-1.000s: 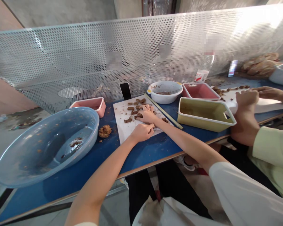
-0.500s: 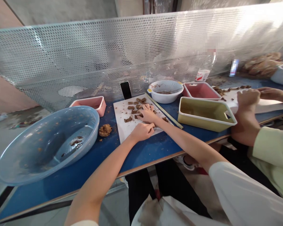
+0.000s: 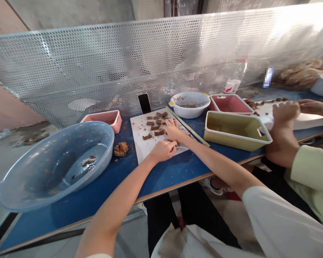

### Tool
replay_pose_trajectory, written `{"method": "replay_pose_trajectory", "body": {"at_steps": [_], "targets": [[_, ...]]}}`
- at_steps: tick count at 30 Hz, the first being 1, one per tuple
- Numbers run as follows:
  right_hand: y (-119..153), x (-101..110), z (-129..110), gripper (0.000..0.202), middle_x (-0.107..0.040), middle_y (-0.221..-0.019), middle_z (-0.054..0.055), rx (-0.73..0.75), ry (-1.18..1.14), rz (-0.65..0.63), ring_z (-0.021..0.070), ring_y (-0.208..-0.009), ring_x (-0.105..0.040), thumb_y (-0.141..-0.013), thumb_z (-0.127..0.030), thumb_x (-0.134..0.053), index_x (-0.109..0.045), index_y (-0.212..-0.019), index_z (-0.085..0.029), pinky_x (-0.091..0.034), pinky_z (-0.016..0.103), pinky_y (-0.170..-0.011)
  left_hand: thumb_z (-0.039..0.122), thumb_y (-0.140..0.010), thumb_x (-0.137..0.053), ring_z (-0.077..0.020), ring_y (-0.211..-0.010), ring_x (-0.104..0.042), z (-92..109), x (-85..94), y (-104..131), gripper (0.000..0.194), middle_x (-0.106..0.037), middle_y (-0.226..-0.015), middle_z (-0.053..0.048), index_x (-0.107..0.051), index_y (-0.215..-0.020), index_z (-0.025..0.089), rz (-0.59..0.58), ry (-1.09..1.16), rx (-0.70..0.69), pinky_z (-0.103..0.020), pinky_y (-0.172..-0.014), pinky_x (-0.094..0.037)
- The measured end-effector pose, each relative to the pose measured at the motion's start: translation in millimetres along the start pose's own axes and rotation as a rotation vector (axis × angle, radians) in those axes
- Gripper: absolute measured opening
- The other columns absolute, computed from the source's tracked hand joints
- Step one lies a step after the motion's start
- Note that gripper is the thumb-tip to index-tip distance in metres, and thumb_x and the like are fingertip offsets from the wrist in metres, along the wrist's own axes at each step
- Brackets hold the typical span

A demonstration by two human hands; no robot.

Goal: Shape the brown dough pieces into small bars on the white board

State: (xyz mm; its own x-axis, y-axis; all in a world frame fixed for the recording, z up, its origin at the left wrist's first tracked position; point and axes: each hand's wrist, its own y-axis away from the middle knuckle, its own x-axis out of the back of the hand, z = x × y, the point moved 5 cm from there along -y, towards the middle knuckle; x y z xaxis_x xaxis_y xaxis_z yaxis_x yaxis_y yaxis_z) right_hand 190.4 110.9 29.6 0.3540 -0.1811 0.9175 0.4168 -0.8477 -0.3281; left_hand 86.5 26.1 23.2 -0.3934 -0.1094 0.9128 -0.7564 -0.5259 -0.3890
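The left hand (image 3: 163, 150) rests curled, fingers drawn together, on the near part of the white board (image 3: 140, 150); whether it pinches anything I cannot tell. The right hand (image 3: 172, 129) lies spread, fingers apart, over the brown pieces (image 3: 153, 126) in the board's middle; pressing there could, I judge, smear the soft-looking pieces or nudge them against the ruler (image 3: 188, 126) just beside; the dough lump (image 3: 120, 148) sits apart on the blue table (image 3: 172, 172). Against the picture a second ago, both hands have barely shifted; the view has drifted slightly.
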Motion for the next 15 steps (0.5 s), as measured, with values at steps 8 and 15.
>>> {"method": "replay_pose_trajectory", "body": {"at_steps": [8,15], "targets": [[9,-1,-4,0.055,-0.048,-0.171,0.016,0.103,0.115,-0.066,0.0444,-0.149,-0.036,-0.101,-0.017,-0.052,-0.080,-0.147,-0.028,-0.026,0.064,-0.122,0.018,-0.107,-0.051,-0.0211,-0.067,-0.074,2,1.6,1,0.023,-0.080,-0.080,-0.006,-0.074,-0.105,0.017,-0.009,-0.012,-0.004,-0.030,-0.065,-0.050],[3,-11,-3,0.059,-0.043,-0.173,0.019,0.153,0.181,-0.151,0.0450,-0.149,-0.033,-0.104,-0.018,-0.047,-0.072,-0.157,-0.028,-0.027,0.064,-0.120,0.018,-0.107,-0.051,-0.0203,-0.071,-0.075,3,2.6,1,0.023,-0.081,-0.083,-0.006,-0.074,-0.109,0.018,-0.023,0.017,0.000,-0.028,-0.068,-0.052]]}}
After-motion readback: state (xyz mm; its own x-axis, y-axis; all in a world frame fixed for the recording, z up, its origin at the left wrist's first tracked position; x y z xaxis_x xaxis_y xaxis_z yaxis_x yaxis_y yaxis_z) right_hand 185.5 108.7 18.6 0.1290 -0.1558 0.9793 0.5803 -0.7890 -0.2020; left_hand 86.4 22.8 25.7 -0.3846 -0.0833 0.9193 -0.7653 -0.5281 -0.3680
